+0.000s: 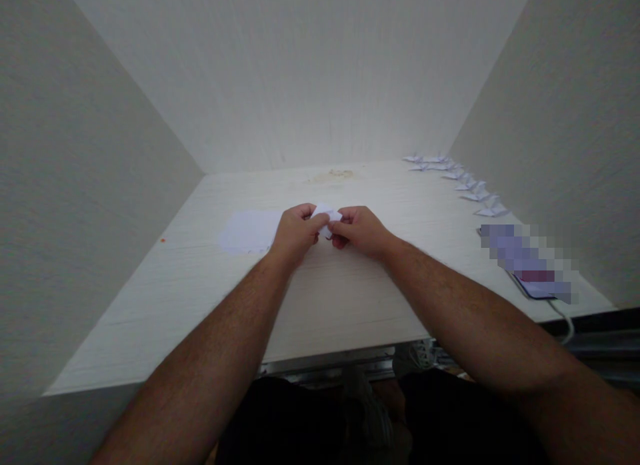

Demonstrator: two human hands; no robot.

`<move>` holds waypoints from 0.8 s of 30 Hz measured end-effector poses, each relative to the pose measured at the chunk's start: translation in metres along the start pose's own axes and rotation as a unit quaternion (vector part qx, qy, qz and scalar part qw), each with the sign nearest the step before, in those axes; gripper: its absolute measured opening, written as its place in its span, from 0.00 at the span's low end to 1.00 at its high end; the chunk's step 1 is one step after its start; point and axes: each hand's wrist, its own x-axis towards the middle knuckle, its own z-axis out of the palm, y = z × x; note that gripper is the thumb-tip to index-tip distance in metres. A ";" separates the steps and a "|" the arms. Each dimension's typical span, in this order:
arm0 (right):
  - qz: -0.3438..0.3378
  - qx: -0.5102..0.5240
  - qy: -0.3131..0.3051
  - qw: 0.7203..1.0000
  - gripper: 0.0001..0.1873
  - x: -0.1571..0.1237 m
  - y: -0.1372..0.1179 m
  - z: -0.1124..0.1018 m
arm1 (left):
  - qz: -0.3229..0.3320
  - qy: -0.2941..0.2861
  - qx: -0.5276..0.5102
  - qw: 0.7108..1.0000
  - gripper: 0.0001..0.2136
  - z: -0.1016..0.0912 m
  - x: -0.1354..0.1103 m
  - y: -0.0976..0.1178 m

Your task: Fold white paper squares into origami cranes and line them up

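Left hand: my left hand is curled nearly closed, thumb and fingertips pinching the left edge of the paper piece.
Right hand: my right hand is curled the same way and pinches the right edge of the same piece. The two hands almost meet, knuckle to knuckle.
Paper piece, appearance: small, white, partly folded. Only its upper corners show above my fingers, and I cannot tell the exact fold.
Paper piece, position: held between both hands just above the middle of the table. I cannot tell whether it touches the surface.
Table: pale wood grain, with my forearms reaching across its near edge.
Flat sheets: white flat sheets lie just beside my left hand, on its left.
Folded paper shapes: a row of small white folded paper shapes runs along the right wall, well apart from my hands.
Flat device: a flat device, pixelated, lies at the near right with a cable over the edge.
Stain: a faint brownish stain marks the far side.
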 end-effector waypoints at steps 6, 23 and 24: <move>0.014 0.023 0.006 1.000 0.08 0.002 0.004 0.002 | 0.020 0.011 0.024 0.999 0.06 -0.002 0.004 -0.005; 0.021 0.017 0.025 0.999 0.11 -0.001 -0.006 0.004 | 0.014 0.058 -0.018 0.998 0.07 0.002 0.001 0.002; 0.024 0.020 0.025 0.999 0.10 -0.001 -0.005 0.004 | 0.020 0.065 -0.014 0.998 0.07 0.001 0.002 0.001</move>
